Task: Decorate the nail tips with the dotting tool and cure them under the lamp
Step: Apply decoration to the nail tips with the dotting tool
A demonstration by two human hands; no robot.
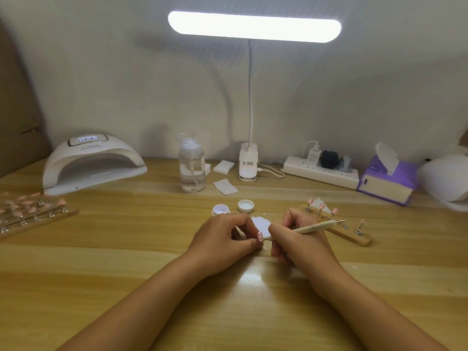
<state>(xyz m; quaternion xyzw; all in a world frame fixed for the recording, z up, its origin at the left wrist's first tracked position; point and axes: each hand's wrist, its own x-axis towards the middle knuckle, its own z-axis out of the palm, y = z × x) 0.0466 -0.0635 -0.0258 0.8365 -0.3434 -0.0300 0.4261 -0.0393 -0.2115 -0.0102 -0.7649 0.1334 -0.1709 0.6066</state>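
while the left hand (222, 240) pinches a nail tip (259, 236) — base hidden — the right hand (296, 240) grips the dotting tool (311, 227).

- Nail tip (259, 236): pink w/ white dots.
- Dotting tool (312, 228): pale beige handle, silver metal ends.
- Curing lamp (93, 163): white, silver trim, blue-lit display.
- Table (126, 274): yellow-brown wood grain, lighter & darker bands.
- Tissue box (387, 183): purple + cream, white tissue.
- Power strip (319, 173): white, w/ a black plug.
- Right stand (354, 236): tan wood, pink tips.
- Left stand (38, 219): tan wood, peach-pink tips.
- Jar (221, 209): lilac-white inside.
- Lid (246, 205): white.
- Bottle (191, 168): clear.
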